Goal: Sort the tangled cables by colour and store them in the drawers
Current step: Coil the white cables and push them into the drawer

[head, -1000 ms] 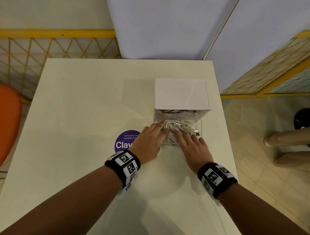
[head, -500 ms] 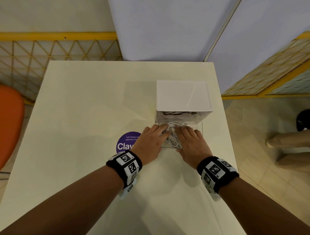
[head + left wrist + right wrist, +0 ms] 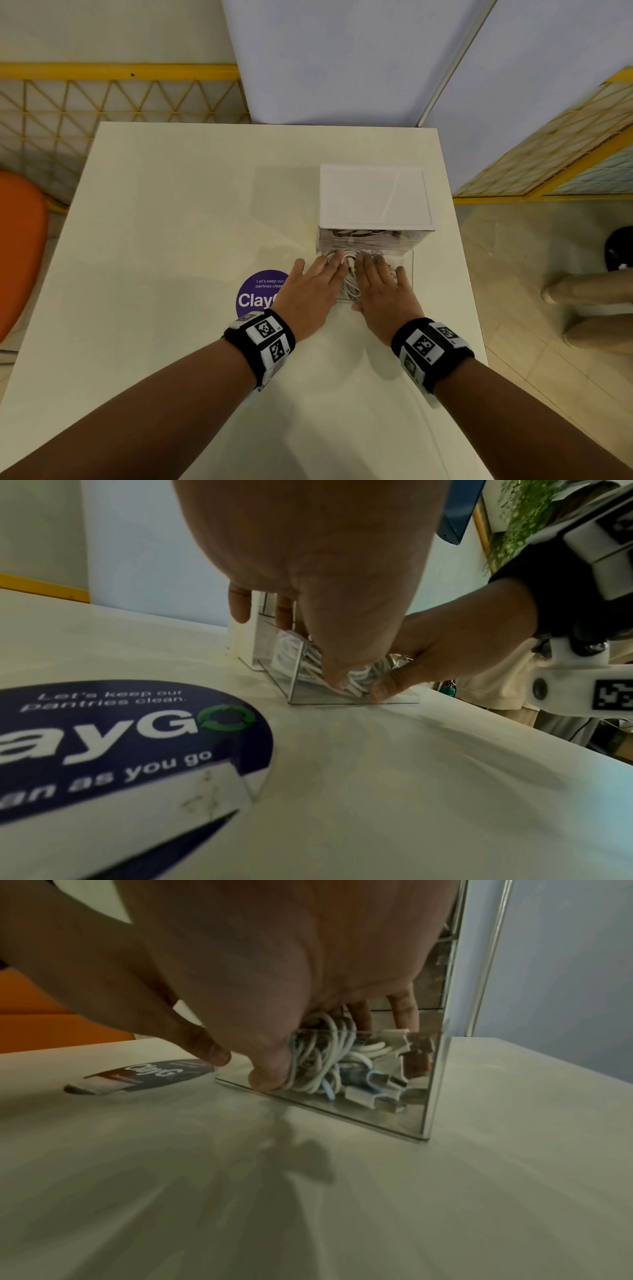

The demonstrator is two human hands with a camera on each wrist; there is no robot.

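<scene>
Both hands lie flat on a bundle of white cables (image 3: 350,281) that sits in the bottom drawer (image 3: 407,270), a clear one pulled out of a small white drawer box (image 3: 373,197). The left hand (image 3: 313,296) has its fingers straight and close together, pressing on the left part of the bundle. The right hand (image 3: 385,298) is just beside it, fingers also straight and a little spread; its thumb (image 3: 270,1080) touches the cables at the front wall of the drawer. Beyond the fingertips, the upper drawer (image 3: 370,234) is closed with dark cables inside. To the left of the left hand a purple sticker (image 3: 255,298) lies on the table (image 3: 171,240).
</scene>
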